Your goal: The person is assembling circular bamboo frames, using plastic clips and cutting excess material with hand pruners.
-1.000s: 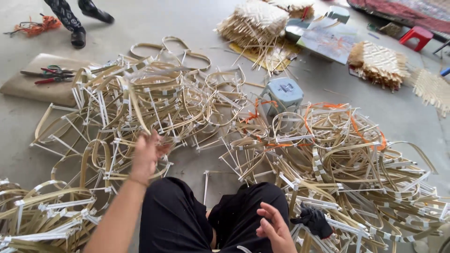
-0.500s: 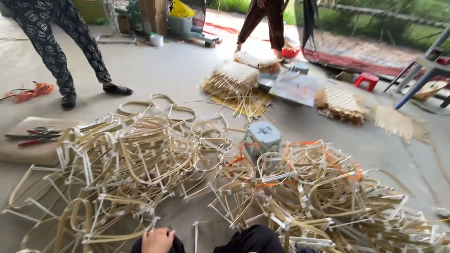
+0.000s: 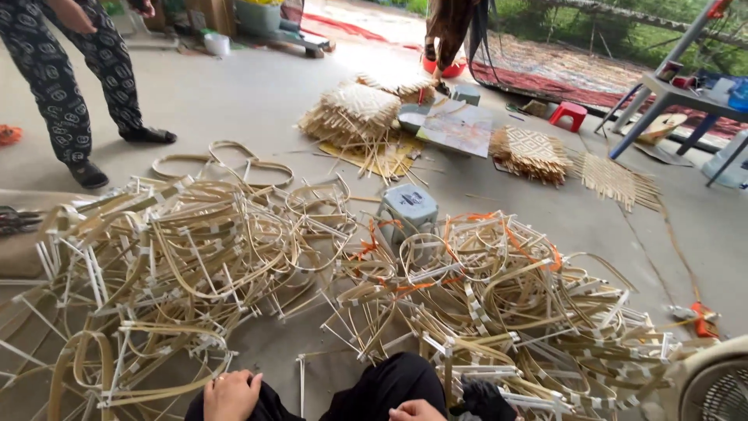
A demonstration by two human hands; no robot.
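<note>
My left hand (image 3: 231, 394) rests on my left knee at the bottom edge, fingers loosely curled, holding nothing. Only the top of my right hand (image 3: 417, 411) shows above my right knee in black trousers, beside a dark cloth (image 3: 485, 398); its fingers are hidden. In front of me lie two big heaps of bent bamboo strip frames, one on the left (image 3: 167, 257) and one on the right (image 3: 499, 304) with orange ties. A small grey-blue plastic stool (image 3: 407, 212) stands between the heaps.
A person in patterned trousers (image 3: 66, 78) stands at the far left. Woven bamboo mats (image 3: 354, 109) (image 3: 531, 152) and a board (image 3: 458, 125) lie behind. A red stool (image 3: 567, 114), a table leg (image 3: 654, 93) and a fan (image 3: 721, 386) are to the right.
The view has tilted up from my lap to the yard. My left hand has dropped from the bamboo frames onto my knee. My right hand has slid to the bottom edge.
</note>
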